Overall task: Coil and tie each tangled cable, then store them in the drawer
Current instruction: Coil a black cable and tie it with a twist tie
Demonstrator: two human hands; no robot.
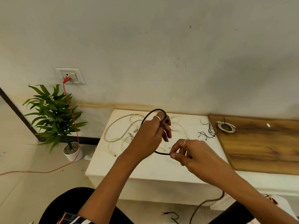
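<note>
above the white tabletop [145, 167] the left hand [148, 136] grips a thin, round black cable [146, 118] arched in a loop, the right hand [192, 152] pinching its lower run, over limp white cables [116, 126] near the back edge, beside a grained wooden board [262, 143].

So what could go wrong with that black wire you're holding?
The black cable is looped between the left hand and the right hand, but its long tail hangs off the table edge toward the floor. It might snag or get stepped on. The loop also hovers over the loose white cables, so it could catch one and tangle again. The black ties lie beyond the hands, so the coil may spring open while reaching.
</note>
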